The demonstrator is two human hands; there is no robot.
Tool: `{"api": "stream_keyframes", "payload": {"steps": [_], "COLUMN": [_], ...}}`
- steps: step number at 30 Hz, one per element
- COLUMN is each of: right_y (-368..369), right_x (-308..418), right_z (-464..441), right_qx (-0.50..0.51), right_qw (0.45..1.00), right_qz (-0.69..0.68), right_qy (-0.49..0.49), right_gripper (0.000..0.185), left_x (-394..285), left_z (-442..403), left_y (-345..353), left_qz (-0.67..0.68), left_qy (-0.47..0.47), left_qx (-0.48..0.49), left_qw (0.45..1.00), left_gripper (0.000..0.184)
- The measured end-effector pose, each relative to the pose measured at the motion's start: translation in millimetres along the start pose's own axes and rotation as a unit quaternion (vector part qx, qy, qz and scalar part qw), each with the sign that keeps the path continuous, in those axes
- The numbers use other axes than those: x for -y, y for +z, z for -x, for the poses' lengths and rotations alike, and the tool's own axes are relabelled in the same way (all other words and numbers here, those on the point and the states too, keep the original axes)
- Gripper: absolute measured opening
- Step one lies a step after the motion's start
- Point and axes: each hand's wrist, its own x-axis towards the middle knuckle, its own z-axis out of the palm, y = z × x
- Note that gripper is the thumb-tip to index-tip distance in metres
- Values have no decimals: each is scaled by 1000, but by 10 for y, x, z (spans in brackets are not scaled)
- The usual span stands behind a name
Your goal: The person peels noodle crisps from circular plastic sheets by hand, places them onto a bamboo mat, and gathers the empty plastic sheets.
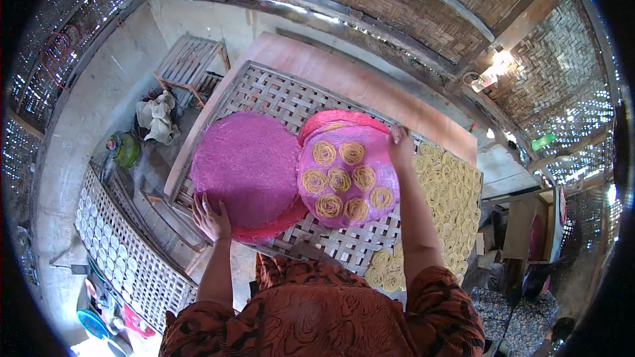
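Left hand [211,218]: fingers spread open, resting on the near-left rim of a round plum disc [245,165]. Coil-bearing disc [381,158]: pink-purple, round, lying beside it on the right, eight yellow coils [339,180] facing up; the pair is lining up left to right. Right hand [400,149]: touching its far-right rim; fingertips partly hidden, so their grip cannot be told. Woven panel [274,89]: lying beneath, long axis running far left to near right. Bench [410,116]: showing beyond.

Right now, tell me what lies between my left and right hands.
The head view shows a bare purple disc, then a pink disc bearing eight yellow coils.
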Motion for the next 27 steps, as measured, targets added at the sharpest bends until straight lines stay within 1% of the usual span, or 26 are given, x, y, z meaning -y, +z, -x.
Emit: {"api": "stream_keyframes", "payload": {"steps": [2, 4, 6, 7, 8, 9, 10, 12, 13, 15, 16, 17, 18, 19, 20, 21, 22, 23, 24, 25, 26, 27], "right_y": [43, 341, 712, 862, 1033, 1080, 1091, 1060, 1045, 1013, 934, 812, 661, 491, 308, 125, -81, -326, -572, -828, -1087, -1271], "right_x": [583, 679, 701, 574, 433, 470, 478, 435, 407, 337, 320, 267, 220, 154, 92, 56, 59, 83, 152, 306, 498, 589], "right_z": [-70, 61, 214, 294, 389, 429, 441, 467, 499, 460, 395, 378, 417, 469, 484, 518, 565, 647, 778, 931, 1113, 1304], "right_qx": [-22, 145, 274, 273, 235, 197, 198, 173, 174, 115, 108, 106, 93, 91, 59, 24, 18, 27, 34, 22, 52, 84], "right_qw": [994, 988, 955, 956, 966, 973, 973, 971, 971, 989, 990, 972, 872, 871, 799, 700, 700, 667, 633, 632, 721, 797], "right_qz": [104, 52, 98, 96, 107, 116, 113, 122, 123, 87, 90, -101, -283, -279, -446, -598, -597, -612, -624, -620, -529, -429], "right_qy": [-38, 2, 49, 48, 17, -14, -13, -112, -110, -38, -34, 185, 387, 393, 399, 390, 393, 424, 457, 464, 444, 416], "right_gripper": [19, 24, 27, 27, 27, 26, 26, 24, 24, 17, 17, 16, 16, 16, 18, 20, 20, 23, 28, 28, 26, 25], "left_x": [20, 14, 21, 22, 29, 27, 19, 41, 71, 42, -153, -340, -523, -716, -938, -1156, -1370, -1576, -1768, -1949, -2064, -2131], "left_z": [-7, -2, -7, -6, -14, -22, -16, 1, 28, -8, -65, -116, -165, -201, -229, -241, -255, -245, -181, -87, 22, 114], "left_y": [32, 21, 16, 27, 31, 20, 15, 34, 46, 92, -78, -183, -258, -285, -268, -229, -159, -75, -1, 74, 149, 233], "left_qz": [6, 7, 6, 6, 5, 2, 2, 15, 15, 4, 59, 62, 146, 228, 215, 200, 229, 257, 259, 241, 221, 223], "left_qy": [7, 8, 9, 12, 14, 14, 9, 11, 12, 12, 42, 49, 115, 177, 236, 294, 342, 388, 394, 389, 384, 391], "left_qx": [-11, -7, -5, -6, -6, -7, -6, -13, -11, -62, -142, -137, -73, -9, 37, 83, 122, 162, 171, 238, 306, 316], "left_qw": [1000, 1000, 1000, 1000, 1000, 1000, 1000, 1000, 1000, 998, 987, 987, 980, 957, 947, 931, 903, 870, 865, 856, 843, 835], "left_gripper": [54, 54, 54, 54, 54, 54, 55, 54, 54, 54, 50, 50, 47, 44, 42, 39, 38, 37, 37, 38, 39, 39]}}
